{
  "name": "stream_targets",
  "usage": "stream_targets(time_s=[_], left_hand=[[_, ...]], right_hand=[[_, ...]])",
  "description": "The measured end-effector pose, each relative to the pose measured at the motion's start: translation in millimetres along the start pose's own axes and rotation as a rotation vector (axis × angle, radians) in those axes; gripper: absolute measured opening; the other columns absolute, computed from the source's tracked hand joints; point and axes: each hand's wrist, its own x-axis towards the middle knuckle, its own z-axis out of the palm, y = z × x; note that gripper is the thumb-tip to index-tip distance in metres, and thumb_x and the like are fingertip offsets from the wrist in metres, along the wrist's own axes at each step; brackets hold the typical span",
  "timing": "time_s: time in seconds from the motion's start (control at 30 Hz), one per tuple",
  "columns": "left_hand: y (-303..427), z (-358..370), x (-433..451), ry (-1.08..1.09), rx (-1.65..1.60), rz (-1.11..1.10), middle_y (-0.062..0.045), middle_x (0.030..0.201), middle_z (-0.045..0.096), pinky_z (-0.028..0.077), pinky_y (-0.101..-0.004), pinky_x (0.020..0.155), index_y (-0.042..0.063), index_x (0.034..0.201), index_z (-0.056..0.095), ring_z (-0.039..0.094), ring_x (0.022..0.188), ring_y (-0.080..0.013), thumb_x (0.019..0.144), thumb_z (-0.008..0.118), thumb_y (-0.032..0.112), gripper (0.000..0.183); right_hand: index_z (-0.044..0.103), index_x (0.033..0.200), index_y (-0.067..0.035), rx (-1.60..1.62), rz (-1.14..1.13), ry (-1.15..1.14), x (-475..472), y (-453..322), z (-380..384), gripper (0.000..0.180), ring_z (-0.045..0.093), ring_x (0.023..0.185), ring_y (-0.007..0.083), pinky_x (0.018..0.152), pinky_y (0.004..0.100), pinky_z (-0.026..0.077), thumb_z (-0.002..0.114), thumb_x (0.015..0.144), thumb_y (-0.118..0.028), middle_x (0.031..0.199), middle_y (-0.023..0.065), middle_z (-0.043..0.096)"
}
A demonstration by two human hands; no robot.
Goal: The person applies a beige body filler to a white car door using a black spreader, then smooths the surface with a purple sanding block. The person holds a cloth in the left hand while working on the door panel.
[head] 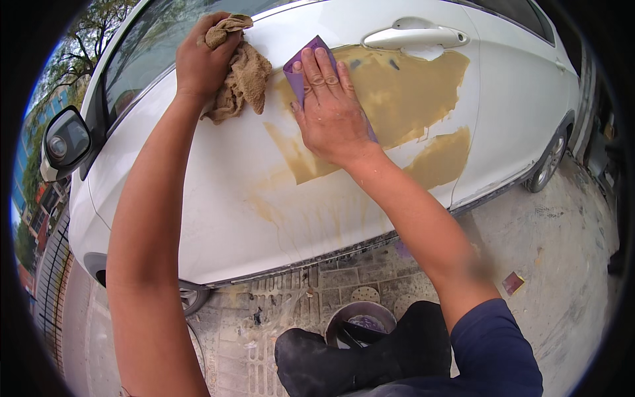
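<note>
My left hand (206,59) grips a bunched tan cloth (248,74) against the white car door (218,198), below the window. To its right, my right hand (330,101) lies with fingers stretched over a purple sheet of sandpaper (295,82), pressing it on the door. Under and beside that hand spreads a patch of tan body filler (416,94) with ragged edges and two dark spots near its top. The white door handle (414,37) is just above the patch. Thin tan streaks run down the lower door.
A round bucket (361,310) stands on the paving between my knees. Sanding discs (365,295) lie beside it. A reddish square of sheet (513,283) is on the ground at the right. The side mirror (68,135) juts out at the left, near a metal fence (53,278).
</note>
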Motion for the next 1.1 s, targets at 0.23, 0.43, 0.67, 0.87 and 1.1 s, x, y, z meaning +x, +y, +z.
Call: stream_targets(time_s=[0.23,0.43,0.67,0.87,1.1], left_hand=[[-1,0,0,0.010,0.044,0.067,-0.012,0.130,0.087,0.063,-0.0395,0.106,0.011,0.144,0.080,0.084,0.118,-0.0314,0.108,0.083,0.029,0.041],[-5,-6,4,-0.096,-0.019,0.137,-0.014,0.136,0.084,0.060,-0.0422,0.110,0.009,0.152,0.074,0.080,0.125,-0.0338,0.107,0.083,0.033,0.052],[-9,-5,4,-0.127,0.102,0.217,-0.016,0.145,0.078,0.054,-0.0457,0.119,0.009,0.158,0.068,0.073,0.137,-0.0377,0.106,0.082,0.034,0.060],[-4,-5,1,-0.108,0.099,0.157,-0.016,0.147,0.078,0.055,-0.0454,0.119,0.009,0.157,0.070,0.073,0.137,-0.0377,0.106,0.081,0.033,0.058],[-6,-4,0,-0.111,0.079,0.122,-0.016,0.146,0.079,0.055,-0.0441,0.118,0.008,0.157,0.070,0.074,0.135,-0.0355,0.108,0.080,0.032,0.056]], right_hand=[[0.053,0.172,0.011,-0.142,0.173,0.042,-6,19,-7,0.073,0.033,0.180,0.0381,0.146,0.0584,0.026,0.067,0.116,-0.034,0.190,0.0208,0.043],[0.051,0.174,0.011,-0.143,-0.041,-0.056,-2,9,-4,0.076,0.031,0.181,0.0377,0.145,0.0610,0.026,0.068,0.116,-0.035,0.189,0.0239,0.043],[0.056,0.172,0.008,-0.051,0.099,0.007,-1,-20,8,0.069,0.028,0.182,0.0398,0.147,0.0601,0.023,0.063,0.118,-0.034,0.190,0.0245,0.042],[0.069,0.153,0.012,-0.081,0.060,-0.040,-20,22,-23,0.055,0.039,0.177,0.0325,0.143,0.0652,0.030,0.064,0.117,-0.030,0.186,0.0128,0.052],[0.068,0.157,0.010,-0.135,0.383,0.135,-38,48,-29,0.054,0.039,0.176,0.0377,0.142,0.0685,0.028,0.065,0.117,-0.025,0.186,0.0129,0.052]])
